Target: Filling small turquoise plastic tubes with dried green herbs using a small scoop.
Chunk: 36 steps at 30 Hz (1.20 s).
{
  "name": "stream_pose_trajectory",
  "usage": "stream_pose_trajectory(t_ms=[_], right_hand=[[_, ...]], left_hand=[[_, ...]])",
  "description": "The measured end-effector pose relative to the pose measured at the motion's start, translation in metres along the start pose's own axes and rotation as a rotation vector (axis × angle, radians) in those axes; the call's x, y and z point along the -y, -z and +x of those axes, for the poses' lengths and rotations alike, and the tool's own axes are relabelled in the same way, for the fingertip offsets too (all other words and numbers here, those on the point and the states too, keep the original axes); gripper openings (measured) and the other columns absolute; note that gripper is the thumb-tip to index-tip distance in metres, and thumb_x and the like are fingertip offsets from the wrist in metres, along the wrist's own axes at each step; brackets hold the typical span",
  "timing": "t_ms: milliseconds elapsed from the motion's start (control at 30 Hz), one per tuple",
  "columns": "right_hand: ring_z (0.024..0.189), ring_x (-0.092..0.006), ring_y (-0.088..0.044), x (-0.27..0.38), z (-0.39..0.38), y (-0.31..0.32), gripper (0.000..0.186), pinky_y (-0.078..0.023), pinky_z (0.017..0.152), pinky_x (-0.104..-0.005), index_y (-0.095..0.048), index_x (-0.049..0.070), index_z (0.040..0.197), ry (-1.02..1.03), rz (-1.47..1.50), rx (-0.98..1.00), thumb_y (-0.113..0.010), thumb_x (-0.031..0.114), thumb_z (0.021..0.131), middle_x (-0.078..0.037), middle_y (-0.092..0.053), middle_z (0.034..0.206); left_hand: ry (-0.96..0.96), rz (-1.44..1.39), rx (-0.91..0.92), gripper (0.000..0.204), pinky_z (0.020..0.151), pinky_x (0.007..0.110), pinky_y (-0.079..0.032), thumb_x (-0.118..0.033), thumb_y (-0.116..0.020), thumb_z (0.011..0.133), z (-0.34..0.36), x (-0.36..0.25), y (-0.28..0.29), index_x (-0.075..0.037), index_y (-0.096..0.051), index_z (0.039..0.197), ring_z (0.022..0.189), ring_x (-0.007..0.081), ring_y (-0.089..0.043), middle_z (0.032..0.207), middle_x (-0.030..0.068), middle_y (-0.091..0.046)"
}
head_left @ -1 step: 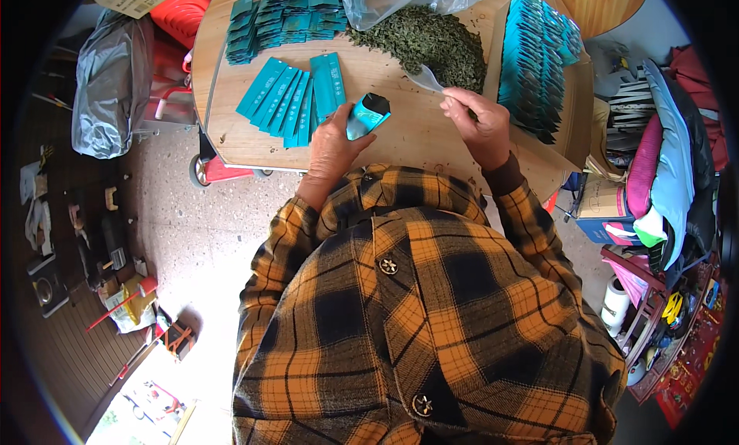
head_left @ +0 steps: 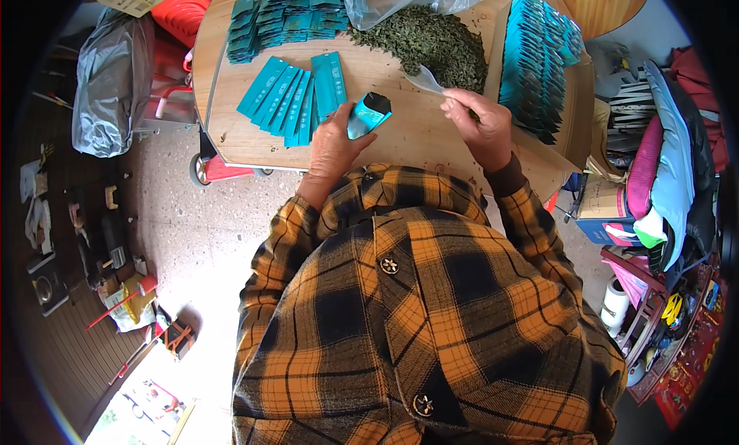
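Spillage seems the likeliest trouble: the teal packet (head_left: 368, 122) has a narrow open mouth, and leaf tipped from the clear plastic spoon (head_left: 426, 79) could catch on its rim and scatter over the wooden table (head_left: 408, 141). Too tight a squeeze by the left hand (head_left: 331, 148) might pinch that mouth shut, while a slack grip could let the packet tilt and lose whatever is inside; its contents are hidden. A careless sweep of that wrist might also disturb the flat teal packets (head_left: 281, 98) fanned just beyond it. The 2 hands are both occupied: the left grasps the packet between thumb and fingers, opening turned upward, and the right hand (head_left: 483, 125) pinches the spoon's handle at its end. The packet therefore sits in the left hand, left of the right hand and apart from it, with the spoon touching neither packet nor left hand. The spoon's bowl is at the near edge of the dried leaf pile (head_left: 443, 45); I cannot tell whether it carries any leaf.
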State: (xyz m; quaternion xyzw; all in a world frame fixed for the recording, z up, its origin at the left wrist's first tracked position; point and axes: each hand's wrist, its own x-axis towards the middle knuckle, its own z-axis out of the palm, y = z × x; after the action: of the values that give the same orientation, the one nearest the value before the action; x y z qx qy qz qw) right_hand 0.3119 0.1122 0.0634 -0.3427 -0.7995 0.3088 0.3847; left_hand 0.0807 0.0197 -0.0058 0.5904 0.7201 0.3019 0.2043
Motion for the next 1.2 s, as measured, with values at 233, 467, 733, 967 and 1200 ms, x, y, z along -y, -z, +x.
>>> stream_pose_trajectory(t_ms=[233, 467, 733, 967, 1200], right_hand=[[0.065, -0.0155, -0.060, 0.016, 0.005, 0.003, 0.017, -0.046, 0.057, -0.0253, -0.067, 0.001, 0.093, 0.180, -0.055, 0.152, -0.064, -0.006, 0.078, -0.008, -0.064, 0.077], [0.070, -0.0229, -0.054, 0.019, 0.015, -0.001, 0.016, -0.044, 0.065, -0.0335, -0.067, 0.005, 0.086, 0.382, -0.175, 0.161, -0.067, -0.001, 0.070, -0.005, -0.056, 0.075], [0.078, -0.0227, -0.053, 0.027, 0.018, -0.003, 0.025, -0.045, 0.066, -0.0338, -0.066, 0.005, 0.086, 0.566, -0.335, 0.203, -0.068, -0.005, 0.064, -0.004, -0.057, 0.081], [0.068, -0.0218, -0.055, 0.028, 0.019, 0.000, 0.016, -0.046, 0.060, -0.0327, -0.065, 0.003, 0.084, 0.387, -0.207, 0.092, -0.066, -0.005, 0.070, -0.006, -0.061, 0.072], [0.066, -0.0097, -0.059, -0.030, -0.007, -0.023, 0.012, -0.047, 0.061, -0.0218, -0.065, -0.003, 0.096, -0.149, 0.106, 0.097, -0.059, 0.005, 0.088, -0.007, -0.066, 0.079]], left_hand=[[0.000, -0.010, -0.009, 0.060, 0.073, 0.044, -0.052, -0.028, -0.081, 0.064, 0.000, 0.002, -0.002, -0.006, -0.053, 0.113, 0.087, 0.0365, -0.063, 0.095, 0.0184, -0.064], [-0.015, 0.014, -0.031, 0.060, 0.072, 0.042, -0.052, -0.028, -0.082, 0.064, -0.001, 0.002, -0.002, -0.007, -0.055, 0.113, 0.085, 0.0344, -0.064, 0.092, 0.0167, -0.066], [-0.006, 0.006, -0.021, 0.060, 0.073, 0.043, -0.052, -0.027, -0.082, 0.063, -0.002, 0.002, -0.002, -0.006, -0.054, 0.112, 0.087, 0.0354, -0.063, 0.095, 0.0176, -0.065], [-0.005, 0.009, -0.019, 0.062, 0.074, 0.043, -0.052, -0.027, -0.082, 0.063, -0.004, 0.004, -0.001, -0.005, -0.053, 0.114, 0.088, 0.0352, -0.063, 0.096, 0.0171, -0.065], [-0.047, 0.025, -0.068, 0.058, 0.073, 0.040, -0.052, -0.026, -0.081, 0.065, -0.003, 0.006, -0.004, -0.007, -0.056, 0.113, 0.085, 0.0338, -0.064, 0.094, 0.0158, -0.066]])
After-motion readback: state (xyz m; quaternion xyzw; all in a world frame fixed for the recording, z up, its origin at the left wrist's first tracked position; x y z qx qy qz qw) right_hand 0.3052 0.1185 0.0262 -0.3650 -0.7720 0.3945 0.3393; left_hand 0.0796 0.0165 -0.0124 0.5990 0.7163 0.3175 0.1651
